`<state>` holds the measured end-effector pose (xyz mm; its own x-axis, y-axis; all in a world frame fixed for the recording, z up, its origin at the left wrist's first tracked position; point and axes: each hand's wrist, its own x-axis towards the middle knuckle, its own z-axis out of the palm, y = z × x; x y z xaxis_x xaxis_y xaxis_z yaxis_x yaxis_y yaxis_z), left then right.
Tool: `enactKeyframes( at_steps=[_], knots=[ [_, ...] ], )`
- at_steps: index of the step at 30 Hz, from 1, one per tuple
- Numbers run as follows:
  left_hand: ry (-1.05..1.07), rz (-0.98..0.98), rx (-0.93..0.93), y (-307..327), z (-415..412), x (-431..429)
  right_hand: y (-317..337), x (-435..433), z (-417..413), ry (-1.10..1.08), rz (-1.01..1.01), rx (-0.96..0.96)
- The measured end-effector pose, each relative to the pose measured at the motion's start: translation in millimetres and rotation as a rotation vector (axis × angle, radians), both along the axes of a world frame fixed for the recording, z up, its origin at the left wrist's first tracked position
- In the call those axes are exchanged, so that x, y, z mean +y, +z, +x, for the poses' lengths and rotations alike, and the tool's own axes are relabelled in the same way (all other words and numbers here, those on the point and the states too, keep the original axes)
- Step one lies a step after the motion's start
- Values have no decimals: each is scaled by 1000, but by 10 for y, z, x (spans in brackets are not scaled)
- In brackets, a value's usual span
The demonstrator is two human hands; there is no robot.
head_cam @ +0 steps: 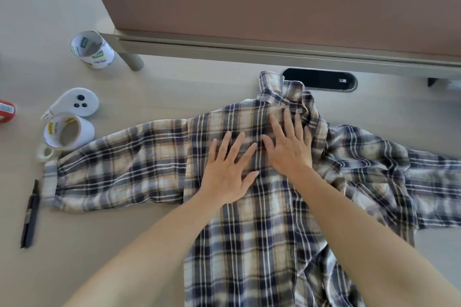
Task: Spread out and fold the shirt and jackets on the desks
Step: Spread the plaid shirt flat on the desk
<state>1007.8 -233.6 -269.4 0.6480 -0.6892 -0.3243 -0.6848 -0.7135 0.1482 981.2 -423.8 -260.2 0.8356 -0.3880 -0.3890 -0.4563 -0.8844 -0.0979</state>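
Under my flat left hand [228, 169] and right hand [287, 142], fingers spread wide and holding nothing, the shirt [249, 232] needs smoothing outward toward both sleeves.

Light: bright, even, diffuse; source direction cannot be told.
Shadows: faint and soft-edged, close under the left hand [228, 169] and right hand [289, 147] on the shirt [249, 244], and beside the tape roll [84, 129] on the worktop [124, 232].
Focus: centre fairly crisp (plaid lines readable), slight softness overall.
Blur: black pen-like object [31, 214] at the left edge smeared.
Distortion: wide-angle; partition rail [249, 50] slants, bottom edge stretched.
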Motion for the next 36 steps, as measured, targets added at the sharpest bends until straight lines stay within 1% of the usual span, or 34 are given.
enactKeyframes(
  at_steps=[4,6,7,9,10,13,14,15,18,19,20,22,24,26,27,29,30,31,32,33,34,35,36],
  knots=[
    [-50,15,-5,-8,54,76,-46,-198,-136,57,-50,45],
    [-69,29,-22,3,65,66,3,-278,-101,104,-4,47],
    [-81,35,-26,16,92,56,57,-325,-74,116,60,28],
    [-92,47,-2,47,153,45,207,-426,-86,123,180,-62],
    [-91,60,12,68,178,32,287,-471,-150,123,189,-123],
    [-22,103,79,157,128,-114,461,-528,-577,70,86,-302],
    [11,88,86,200,56,-206,480,-527,-739,45,46,-320],
    [28,46,79,252,-38,-314,480,-532,-883,14,19,-289],
    [-40,-136,92,395,-360,-692,435,-570,-1102,-101,-18,-32],
    [-84,-173,109,408,-446,-807,419,-596,-1118,-135,-16,12],
    [-118,-200,142,404,-514,-910,414,-618,-1124,-152,-1,15],
    [-96,-226,262,370,-605,-1066,418,-656,-1129,-147,50,-51],
    [42,-246,386,353,-643,-1148,400,-706,-1151,-146,98,-107],
    [185,-284,445,369,-658,-1195,422,-766,-1190,-182,175,-171],
    [240,-293,451,367,-660,-1220,451,-797,-1203,-249,264,-236],
    [330,-270,467,444,-678,-1285,582,-838,-1213,-515,574,-394],
    [409,-295,532,518,-681,-1331,670,-850,-1211,-644,723,-482],
    [512,-381,653,610,-683,-1394,746,-868,-1215,-736,844,-554],
    [630,-506,841,720,-688,-1473,817,-882,-1221,-781,922,-600],
    [735,-646,1041,832,-674,-1551,868,-890,-1225,-794,968,-626],
    [796,-776,1197,923,-652,-1618,906,-897,-1221,-790,991,-641],
    [811,-861,1276,955,-625,-1680,945,-899,-1209,-789,1005,-653],
    [802,-917,1310,967,-593,-1737,958,-905,-1189,-786,1010,-663]
  ],
)
